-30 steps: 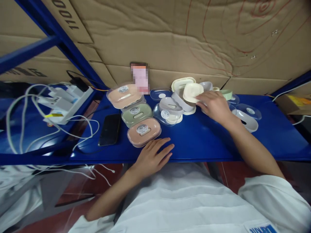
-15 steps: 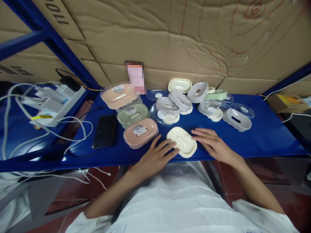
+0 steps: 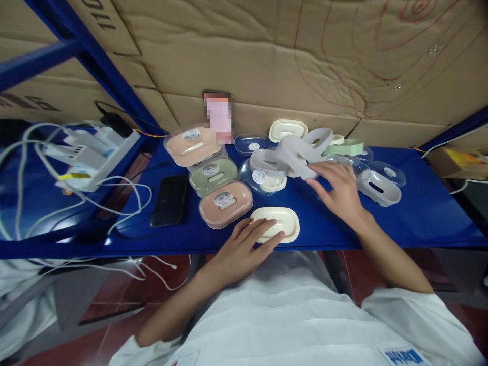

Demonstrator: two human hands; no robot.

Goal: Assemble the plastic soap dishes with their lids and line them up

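My left hand (image 3: 249,243) lies with outstretched fingers over the left part of a cream oval soap dish tray (image 3: 290,223) at the table's front edge. Between the thumb and fingers of my right hand (image 3: 339,190) is the near end of a pale grey soap dish shell (image 3: 292,152), tilted and slightly blurred. Beneath and beside that shell are another grey shell (image 3: 263,160), a clear lid with a round sticker (image 3: 253,183) and cream pieces. Left of the tray sits a pink soap dish (image 3: 225,206) under its clear lid.
A green soap dish (image 3: 215,175) and a peach one (image 3: 192,147) stand behind the pink one. A black phone (image 3: 169,201) lies to their left, near a white power strip with cables (image 3: 102,162). Rightward are a grey shell (image 3: 381,190) and clear lids (image 3: 389,173). Cardboard (image 3: 236,56) backs the blue table.
My right hand has left the cream tray, reached back and taken hold of a grey shell, which has shifted and tilted. The tray has turned to lie straight along the edge under my left hand.
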